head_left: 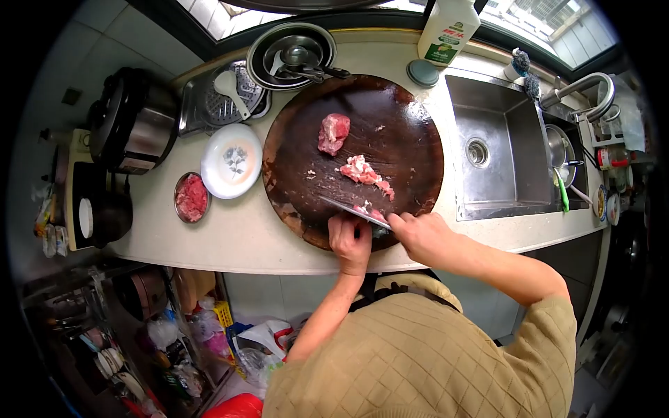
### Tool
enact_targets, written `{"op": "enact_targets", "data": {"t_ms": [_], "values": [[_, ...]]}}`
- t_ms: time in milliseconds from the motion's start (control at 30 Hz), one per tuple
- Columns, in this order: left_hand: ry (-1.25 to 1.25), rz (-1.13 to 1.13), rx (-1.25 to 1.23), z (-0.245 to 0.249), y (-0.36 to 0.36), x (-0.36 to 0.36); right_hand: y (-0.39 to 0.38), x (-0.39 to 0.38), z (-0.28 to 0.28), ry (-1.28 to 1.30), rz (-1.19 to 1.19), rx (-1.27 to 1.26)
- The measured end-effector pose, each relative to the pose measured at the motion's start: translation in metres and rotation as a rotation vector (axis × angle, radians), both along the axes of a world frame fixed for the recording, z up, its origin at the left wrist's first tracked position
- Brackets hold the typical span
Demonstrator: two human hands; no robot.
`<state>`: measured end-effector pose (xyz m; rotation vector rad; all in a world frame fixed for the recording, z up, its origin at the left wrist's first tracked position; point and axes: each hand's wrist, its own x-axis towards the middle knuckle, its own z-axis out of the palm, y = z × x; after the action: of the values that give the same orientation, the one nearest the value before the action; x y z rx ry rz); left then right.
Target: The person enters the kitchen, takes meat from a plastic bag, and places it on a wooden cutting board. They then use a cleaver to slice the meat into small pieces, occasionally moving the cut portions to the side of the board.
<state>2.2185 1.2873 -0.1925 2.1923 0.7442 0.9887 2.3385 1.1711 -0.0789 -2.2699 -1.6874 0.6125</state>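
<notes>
My right hand is closed round the handle of a kitchen knife, whose blade slants up and left across the near part of a round dark wooden chopping board. Right against the near side of the blade is my left hand, its fingers curled together; what they grip is hidden. Some pinkish meat lies at the blade's far side. Cut pieces of fatty meat form a small pile beyond it. Farther back sits a larger red lump of meat.
Left of the board are a white plate, a small bowl of meat and a pressure cooker. Metal bowls with ladles stand behind. A sink is on the right, a white bottle at the back.
</notes>
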Motion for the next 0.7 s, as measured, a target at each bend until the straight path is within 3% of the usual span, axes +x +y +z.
{"op": "enact_targets", "data": {"t_ms": [167, 233, 333, 533, 700], "values": [[-0.035, -0.030, -0.023, 0.007, 0.000, -0.002, 0.069, 0.010, -0.023, 0.014, 0.033, 0.073], [-0.065, 0.000, 0.000, 0.009, -0.001, 0.000, 0.070, 0.018, -0.018, 0.076, -0.018, 0.024], [-0.110, 0.038, -0.060, 0.010, -0.002, 0.001, 0.054, 0.027, -0.021, 0.092, -0.241, 0.136], [-0.088, 0.036, -0.132, 0.014, -0.001, -0.001, 0.037, 0.026, 0.007, 0.201, -0.370, 0.406], [-0.051, -0.020, -0.056, 0.016, -0.005, -0.010, 0.024, 0.019, 0.005, -0.021, -0.149, 0.338]]}}
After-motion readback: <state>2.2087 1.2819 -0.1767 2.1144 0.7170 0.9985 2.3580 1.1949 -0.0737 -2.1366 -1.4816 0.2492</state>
